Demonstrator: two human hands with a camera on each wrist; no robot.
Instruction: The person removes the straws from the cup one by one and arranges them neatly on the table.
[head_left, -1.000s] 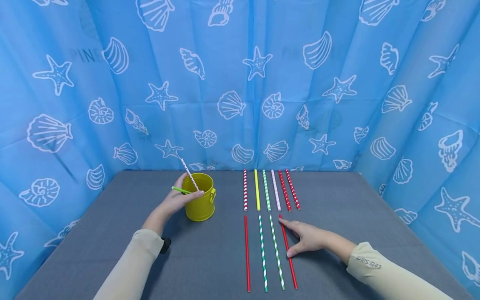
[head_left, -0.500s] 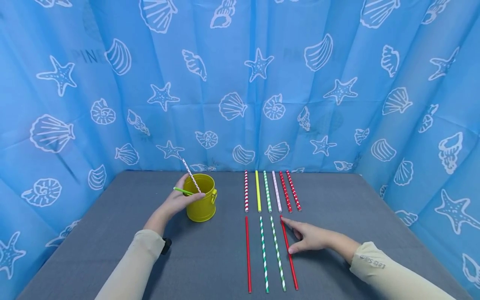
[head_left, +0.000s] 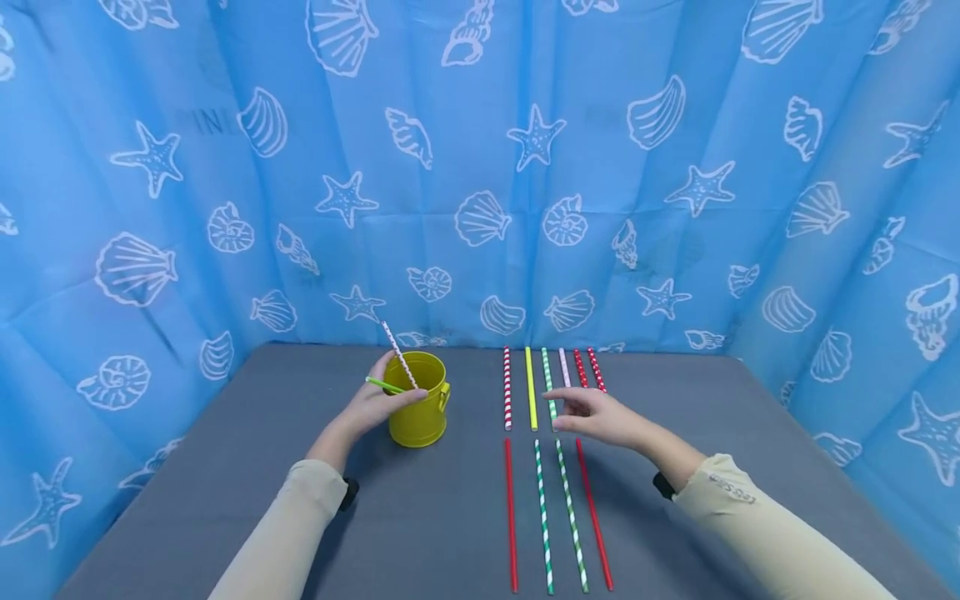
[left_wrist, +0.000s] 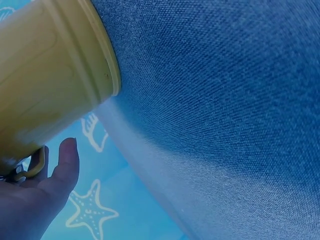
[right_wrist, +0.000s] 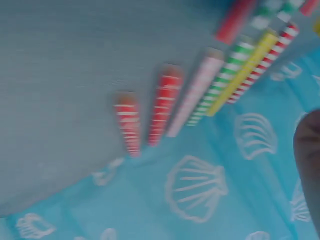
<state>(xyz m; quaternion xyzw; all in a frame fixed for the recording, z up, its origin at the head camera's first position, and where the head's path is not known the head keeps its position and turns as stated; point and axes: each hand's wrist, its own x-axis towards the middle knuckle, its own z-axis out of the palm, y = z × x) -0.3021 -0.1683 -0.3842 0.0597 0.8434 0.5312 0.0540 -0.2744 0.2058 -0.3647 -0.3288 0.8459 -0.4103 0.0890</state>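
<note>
My left hand [head_left: 375, 410] holds a yellow metal bucket [head_left: 417, 423] by its left side, thumb at the near rim. In the left wrist view its fingers sit beside the bucket's handle lug [left_wrist: 32, 170]. A white straw with dark spots [head_left: 400, 354] and a light green straw [head_left: 385, 385] lean in the bucket. My right hand [head_left: 607, 419] hovers empty over the back row, index finger and thumb apart, overlapping the green-striped straw [head_left: 548, 375]. Right of it lie a pink straw [head_left: 564, 367] and two red dotted straws [head_left: 581, 367].
Also in the back row are a red-striped straw [head_left: 507, 392] and a yellow straw [head_left: 531, 392]. The front row has two red straws, the left red straw [head_left: 512, 517] and right red straw [head_left: 595, 517], with two green-white striped straws [head_left: 543, 517] between. A shell-print curtain [head_left: 480, 167] hangs behind the grey table [head_left: 450, 517].
My right hand has left the right red straw of the front row and moved up and away to the back row. The left hand stays on the bucket. The head view has shifted slightly.
</note>
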